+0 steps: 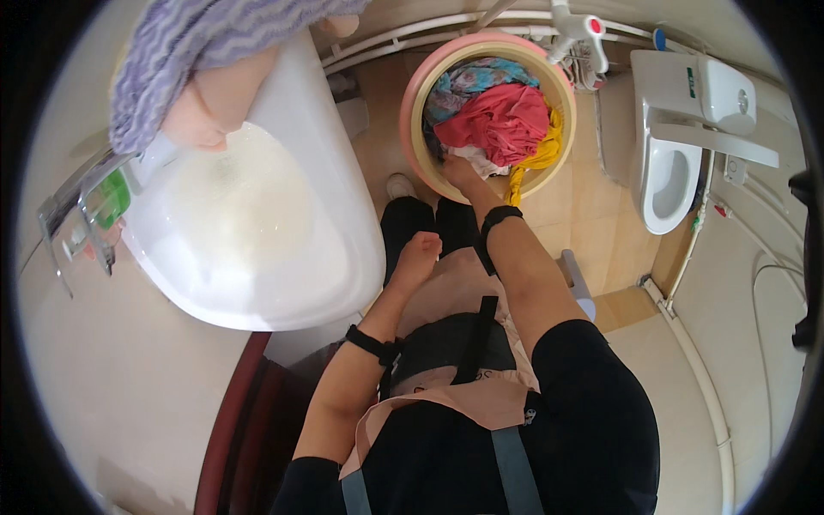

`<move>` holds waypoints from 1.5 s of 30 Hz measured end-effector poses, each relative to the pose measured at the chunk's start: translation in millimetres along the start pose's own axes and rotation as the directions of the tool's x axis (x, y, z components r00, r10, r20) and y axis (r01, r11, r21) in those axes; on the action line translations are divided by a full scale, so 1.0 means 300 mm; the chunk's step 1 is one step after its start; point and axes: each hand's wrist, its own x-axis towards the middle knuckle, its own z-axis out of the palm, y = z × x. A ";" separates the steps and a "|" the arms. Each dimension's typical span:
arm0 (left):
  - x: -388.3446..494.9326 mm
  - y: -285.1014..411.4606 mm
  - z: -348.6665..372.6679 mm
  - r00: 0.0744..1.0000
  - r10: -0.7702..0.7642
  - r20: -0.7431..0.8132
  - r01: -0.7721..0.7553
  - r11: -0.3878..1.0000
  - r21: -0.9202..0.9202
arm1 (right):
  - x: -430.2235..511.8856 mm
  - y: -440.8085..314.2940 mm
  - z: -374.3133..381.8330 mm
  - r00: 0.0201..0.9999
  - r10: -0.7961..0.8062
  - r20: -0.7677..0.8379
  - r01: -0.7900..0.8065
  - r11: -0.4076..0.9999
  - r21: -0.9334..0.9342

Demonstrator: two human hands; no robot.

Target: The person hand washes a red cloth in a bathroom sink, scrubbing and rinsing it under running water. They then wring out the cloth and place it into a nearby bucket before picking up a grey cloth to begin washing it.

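A round cream plastic basin (421, 145) rests in or on a pink one (407, 122) and holds crumpled clothes: a red cloth (505, 122), a blue patterned cloth (479, 77), a yellow cloth (547, 145) and a white one (475, 159). My right hand (460, 172) reaches over the near rim to the white cloth; its fingertips are partly hidden, so its grip is unclear. In front of my apron, my left hand (420, 252) is raised with its fingers curled; whether anything is inside cannot be told.
A white bathtub (341, 277) with cloudy water stands at the left, a purple striped towel (212, 51) above it. A tap with a red mark (582, 29) juts over the basin's far side. The toilet (669, 187) is at the right, with pipes (698, 360) along the wall.
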 end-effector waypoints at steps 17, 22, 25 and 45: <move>-0.121 0.032 -0.005 0.996 0.035 0.083 -0.037 0.999 0.022 | -0.232 -0.193 -0.185 0.956 0.122 -0.265 -0.017 0.930 0.366; -0.201 0.161 0.004 0.962 -0.074 0.264 0.193 0.867 -0.459 | -0.510 -0.362 -0.383 0.987 0.122 -0.109 -0.053 0.867 0.496; -0.222 0.255 0.013 0.946 -0.188 0.262 0.316 0.708 -0.631 | -0.675 -0.483 -0.499 0.998 0.048 -0.035 -0.023 0.861 0.507; -0.791 0.857 -0.067 0.833 0.471 0.290 -0.444 0.882 -0.156 | -0.916 -0.372 -0.848 0.996 -0.083 -0.044 0.088 0.648 0.757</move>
